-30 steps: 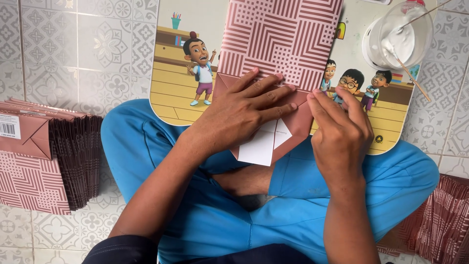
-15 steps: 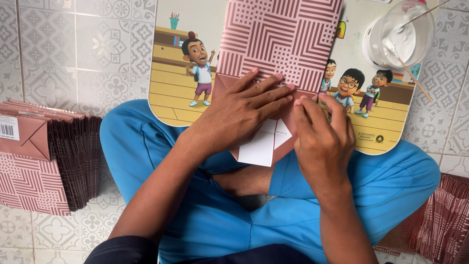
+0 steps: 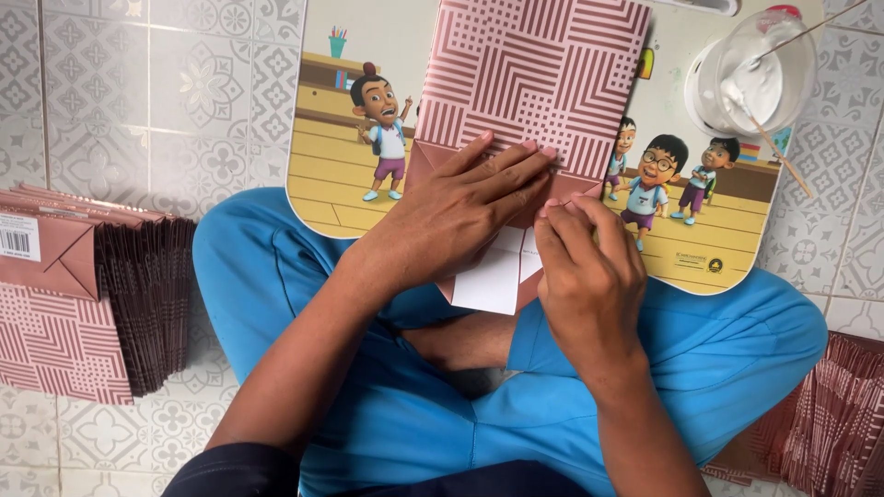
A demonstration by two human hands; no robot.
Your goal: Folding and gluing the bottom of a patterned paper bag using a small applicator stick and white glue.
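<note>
A flat paper bag (image 3: pixel 539 78) with a dark red and white line pattern lies on a cartoon-printed lap board (image 3: pixel 350 198) resting across my crossed legs in blue trousers. My left hand (image 3: pixel 460 216) lies flat on the bag's folded bottom flaps, fingers spread toward the right. My right hand (image 3: pixel 585 276) presses its curled fingertips on the flap's right part, next to a white paper piece (image 3: pixel 493 281) that sticks out under both hands.
A clear cup of white glue (image 3: pixel 755 74) with a thin stick (image 3: pixel 773 152) stands on the board's upper right. A stack of finished patterned bags (image 3: pixel 83 294) stands on the tiled floor at left. More patterned paper (image 3: pixel 833 414) lies at right.
My right hand has slid left and down along the flap, closer to my left hand. The left hand stays pressed in place.
</note>
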